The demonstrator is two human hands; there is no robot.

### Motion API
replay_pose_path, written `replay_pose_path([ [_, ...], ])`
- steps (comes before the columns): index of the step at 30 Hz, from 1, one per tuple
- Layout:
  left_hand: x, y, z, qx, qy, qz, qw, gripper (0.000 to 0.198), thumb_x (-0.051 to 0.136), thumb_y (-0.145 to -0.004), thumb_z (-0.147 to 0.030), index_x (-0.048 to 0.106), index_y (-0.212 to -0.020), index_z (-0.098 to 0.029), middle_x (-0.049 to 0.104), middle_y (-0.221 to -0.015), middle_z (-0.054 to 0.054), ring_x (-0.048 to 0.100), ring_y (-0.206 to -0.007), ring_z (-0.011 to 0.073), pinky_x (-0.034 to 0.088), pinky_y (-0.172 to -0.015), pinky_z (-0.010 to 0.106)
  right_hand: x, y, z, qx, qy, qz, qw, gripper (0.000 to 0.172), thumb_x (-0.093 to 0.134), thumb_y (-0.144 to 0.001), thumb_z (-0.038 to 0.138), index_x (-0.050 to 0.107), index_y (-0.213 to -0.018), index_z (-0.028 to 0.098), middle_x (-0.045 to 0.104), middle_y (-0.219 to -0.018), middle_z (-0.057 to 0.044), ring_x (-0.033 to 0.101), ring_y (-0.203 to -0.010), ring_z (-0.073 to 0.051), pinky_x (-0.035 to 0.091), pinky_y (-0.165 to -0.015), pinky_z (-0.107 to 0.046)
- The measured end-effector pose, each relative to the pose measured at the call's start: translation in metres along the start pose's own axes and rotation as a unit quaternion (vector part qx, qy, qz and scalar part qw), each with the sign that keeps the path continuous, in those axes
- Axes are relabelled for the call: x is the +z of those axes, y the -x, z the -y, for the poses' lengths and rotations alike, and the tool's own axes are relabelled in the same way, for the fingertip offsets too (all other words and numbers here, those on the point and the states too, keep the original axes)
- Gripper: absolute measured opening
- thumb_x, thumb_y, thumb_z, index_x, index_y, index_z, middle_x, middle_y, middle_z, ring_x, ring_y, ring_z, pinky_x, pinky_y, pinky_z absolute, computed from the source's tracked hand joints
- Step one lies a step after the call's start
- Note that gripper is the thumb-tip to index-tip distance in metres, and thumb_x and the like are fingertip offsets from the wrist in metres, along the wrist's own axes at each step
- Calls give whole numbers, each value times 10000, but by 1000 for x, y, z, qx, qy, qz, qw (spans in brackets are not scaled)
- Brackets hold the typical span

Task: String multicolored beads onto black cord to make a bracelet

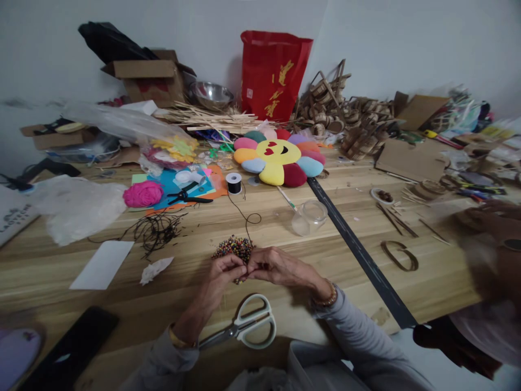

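Note:
My left hand and my right hand meet at the fingertips, both closed in a pinch. Just beyond them lies a heap of small multicoloured beads, partly covered by my fingers. A thin black cord runs from a white spool down to my right hand's fingers. Whatever my left fingertips pinch is too small to make out. Scissors with pale handles rest on the table nearer to me, below my hands.
A glass jar stands to the right, beside a dark strip across the table. Tangled black cord, white paper and a dark phone lie left. A flower cushion sits behind. Another person's arm is at the right edge.

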State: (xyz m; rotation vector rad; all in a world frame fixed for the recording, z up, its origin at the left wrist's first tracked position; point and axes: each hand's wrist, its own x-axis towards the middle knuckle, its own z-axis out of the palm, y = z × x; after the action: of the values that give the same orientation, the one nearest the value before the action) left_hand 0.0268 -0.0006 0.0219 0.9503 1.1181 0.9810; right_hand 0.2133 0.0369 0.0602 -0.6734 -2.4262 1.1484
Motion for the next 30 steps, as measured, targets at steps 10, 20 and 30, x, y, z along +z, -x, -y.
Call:
replay_pose_path([
  [10,-1,2,-2,9,-39,-11,999,182,766,-582,-259,624,-599,-147,643,-554,1,554,-539,123,418,-559,227,-7,2,-1,63,-85,-47,993,135,576,-908,256,616,-952,134,593,-827,-17,531,-696,-101,412,-626,-199],
  [20,9,11,-2,304,-279,-55,909,130,619,-744,-154,641,-621,-189,677,-649,37,632,-639,161,497,-631,255,6,1,-20,125,-291,8,948,223,545,-909,352,550,-888,130,553,-696,24,520,-523,-56,421,-475,-151],
  [30,7,16,9,505,-457,-70,728,167,555,-843,-58,644,-793,-190,698,-780,51,629,-744,151,508,-714,273,2,1,-32,156,-422,55,891,415,718,-747,445,640,-973,107,620,-657,17,517,-468,-46,433,-456,-156],
])
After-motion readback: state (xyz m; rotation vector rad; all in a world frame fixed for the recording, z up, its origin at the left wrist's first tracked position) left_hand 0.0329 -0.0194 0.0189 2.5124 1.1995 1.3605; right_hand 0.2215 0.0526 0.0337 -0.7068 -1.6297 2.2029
